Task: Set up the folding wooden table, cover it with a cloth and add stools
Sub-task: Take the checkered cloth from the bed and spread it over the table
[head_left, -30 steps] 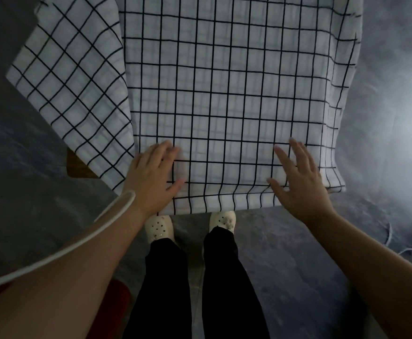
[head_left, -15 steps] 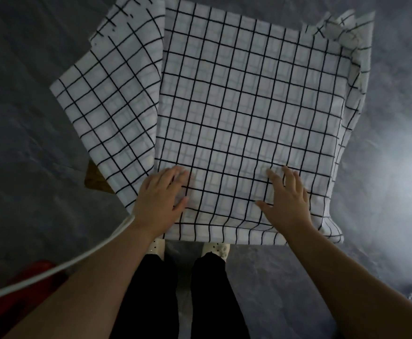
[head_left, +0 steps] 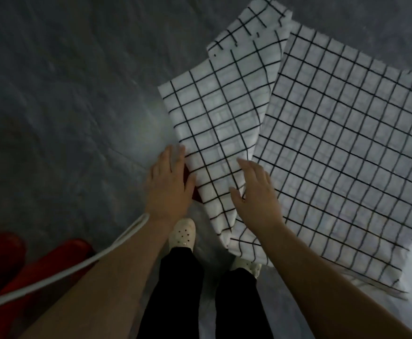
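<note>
Bottom left of the frame there's some red plastic stuff on the floor (head_left: 41, 263), probably the stools waiting their turn, though it's too dark to be sure. A white cord (head_left: 82, 265) runs across the left forearm. Moving right, the left hand (head_left: 168, 184) is open and flat against the hanging flap's edge, with a sliver of dark reddish table corner (head_left: 187, 177) poking out beside it, so I'd guess it's checking the drape there. The right hand (head_left: 256, 192) is open too, fingers spread on the fold line. The white cotton cloth with the black grid (head_left: 334, 148) covers the table, filling the right half.
</note>
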Tool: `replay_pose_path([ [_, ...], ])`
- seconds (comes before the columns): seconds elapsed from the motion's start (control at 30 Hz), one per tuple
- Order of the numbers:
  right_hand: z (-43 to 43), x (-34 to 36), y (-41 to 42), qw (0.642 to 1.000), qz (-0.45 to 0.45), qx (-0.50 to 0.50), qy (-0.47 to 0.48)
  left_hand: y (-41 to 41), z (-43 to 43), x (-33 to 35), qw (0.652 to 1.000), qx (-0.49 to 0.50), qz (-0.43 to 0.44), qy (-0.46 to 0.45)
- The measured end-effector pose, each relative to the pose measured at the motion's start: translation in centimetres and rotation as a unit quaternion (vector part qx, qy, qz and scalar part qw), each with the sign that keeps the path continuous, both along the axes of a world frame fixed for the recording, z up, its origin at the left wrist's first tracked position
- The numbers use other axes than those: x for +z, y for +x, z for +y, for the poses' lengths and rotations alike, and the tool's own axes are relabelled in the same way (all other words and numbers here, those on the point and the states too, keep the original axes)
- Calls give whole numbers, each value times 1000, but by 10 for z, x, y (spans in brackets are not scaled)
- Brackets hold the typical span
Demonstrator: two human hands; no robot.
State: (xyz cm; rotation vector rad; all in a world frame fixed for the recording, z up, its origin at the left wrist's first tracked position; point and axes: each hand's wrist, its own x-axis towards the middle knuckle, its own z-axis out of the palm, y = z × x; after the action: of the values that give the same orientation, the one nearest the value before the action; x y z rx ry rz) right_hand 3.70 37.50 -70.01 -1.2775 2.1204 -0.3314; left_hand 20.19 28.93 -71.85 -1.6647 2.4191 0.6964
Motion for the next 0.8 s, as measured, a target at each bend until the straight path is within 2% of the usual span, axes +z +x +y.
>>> replay_pose_path([
  [0.1, -24, -7, 18, 998, 9, -68, 11, 0, -21, -5, 998, 35, 32, 43],
  [0.2, -31, -11, 21, 990, 27, -138, 11, -11, -37, -12, 983, 72, 138, 94],
  [0.3, -31, -14, 18, 983, 21, -181, 7, -19, -47, -20, 952, 130, 239, 140],
  [0.43, -27, -16, 15, 987, 17, -160, -1, -20, -52, -28, 904, 200, 316, 205],
  [0.53, -27, -16, 18, 989, 17, -146, -9, -18, -53, -25, 893, 228, 335, 198],
  [0.8, -37, -8, 43, 992, 8, -115, -59, 16, -50, 4, 901, 230, 346, 125],
])
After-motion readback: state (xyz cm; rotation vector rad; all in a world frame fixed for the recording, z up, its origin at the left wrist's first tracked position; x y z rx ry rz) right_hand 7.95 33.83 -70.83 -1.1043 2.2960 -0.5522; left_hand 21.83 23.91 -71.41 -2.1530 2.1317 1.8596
